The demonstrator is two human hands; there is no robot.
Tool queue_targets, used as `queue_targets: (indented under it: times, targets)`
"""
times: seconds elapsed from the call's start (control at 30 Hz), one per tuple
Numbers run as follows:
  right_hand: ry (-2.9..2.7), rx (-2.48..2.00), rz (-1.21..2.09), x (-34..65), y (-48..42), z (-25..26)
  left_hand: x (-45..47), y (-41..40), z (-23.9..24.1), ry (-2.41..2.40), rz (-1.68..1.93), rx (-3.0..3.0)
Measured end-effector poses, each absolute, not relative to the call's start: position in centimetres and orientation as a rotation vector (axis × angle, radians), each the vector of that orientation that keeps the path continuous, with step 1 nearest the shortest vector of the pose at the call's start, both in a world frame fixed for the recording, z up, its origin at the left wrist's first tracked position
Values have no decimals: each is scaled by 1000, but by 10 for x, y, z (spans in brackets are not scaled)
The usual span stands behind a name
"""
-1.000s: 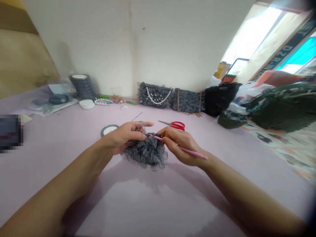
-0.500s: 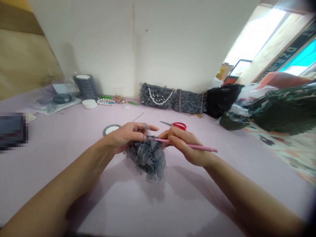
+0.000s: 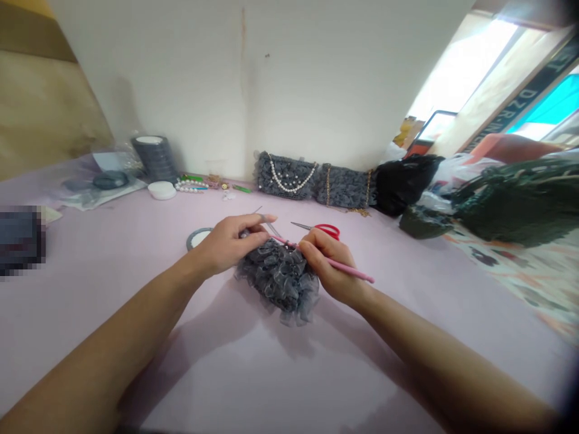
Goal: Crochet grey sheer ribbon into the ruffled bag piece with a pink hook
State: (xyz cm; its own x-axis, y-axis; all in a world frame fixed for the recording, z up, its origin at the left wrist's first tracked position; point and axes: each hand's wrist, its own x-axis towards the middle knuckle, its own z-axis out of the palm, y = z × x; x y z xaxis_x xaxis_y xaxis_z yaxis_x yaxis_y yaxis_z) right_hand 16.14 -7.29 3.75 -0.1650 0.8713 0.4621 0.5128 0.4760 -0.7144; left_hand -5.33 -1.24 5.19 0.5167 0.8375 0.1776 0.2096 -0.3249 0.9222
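Observation:
A ruffled grey ribbon piece (image 3: 280, 278) hangs between both hands just above the pink table (image 3: 113, 265). My left hand (image 3: 230, 241) grips its upper left edge, with the grey ribbon strand running over the outstretched index finger. My right hand (image 3: 328, 265) is closed on a pink crochet hook (image 3: 348, 270), whose tip points left into the top of the piece. Red-handled scissors (image 3: 323, 229) lie just behind my right hand. A round grey ribbon spool (image 3: 195, 239) sits behind my left wrist.
Two finished grey ruffled bags (image 3: 289, 176) with pearl and gold chains stand against the wall. A stack of ribbon spools (image 3: 154, 157), a white roll (image 3: 161, 190) and beads lie at the back left. Dark bags (image 3: 407, 181) and green fabric (image 3: 520, 205) crowd the right.
My left index finger has lifted the ribbon strand higher and farther back. The hook's handle has dropped lower on the right, and the grey piece has shifted slightly right.

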Motion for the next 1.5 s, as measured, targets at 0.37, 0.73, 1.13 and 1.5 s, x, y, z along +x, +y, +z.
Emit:
queue_targets:
  times: [0.37,0.73,1.13,1.5]
  targets:
    - [-2132,-1019,-596,156,-65,14,-3,-49,32,797,1055,1109]
    - [-2144,-621,-389,170,-56,12,-21,-36,39,748,798,1132]
    - [-2248,-574,-415,170,-60,21,-45,-16,44,756,621,1240]
    - [-2353,-532,-420,168,-62,27,-56,-3,41,767,482,1223]
